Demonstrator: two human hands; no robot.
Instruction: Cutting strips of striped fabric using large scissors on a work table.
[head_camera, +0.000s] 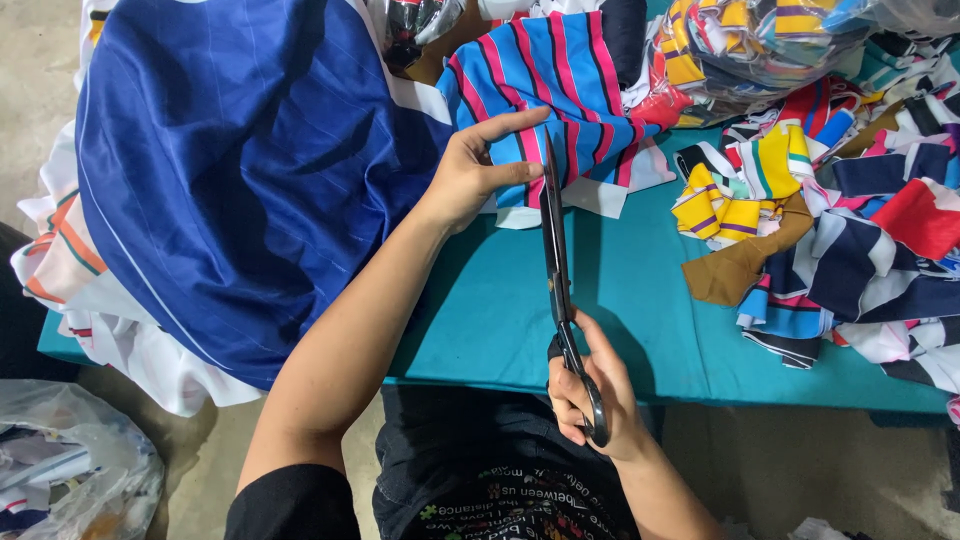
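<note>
While my left hand (470, 175) pins the blue, pink-striped fabric piece (560, 90) flat on the teal tabletop (640, 320), my right hand (590, 395) clenches the long black scissors (555, 250); I should keep the cloth taut and the blades along the stripe.

The striped cloth (560, 90) is blue with pink and dark stripes and a white edge. It lies rumpled on the teal table's far side, its near edge flat. The scissors (557, 265) are long and black, blades closed or nearly so, pointing away, tip at the cloth's near edge, handles toward the table's near edge.
</note>
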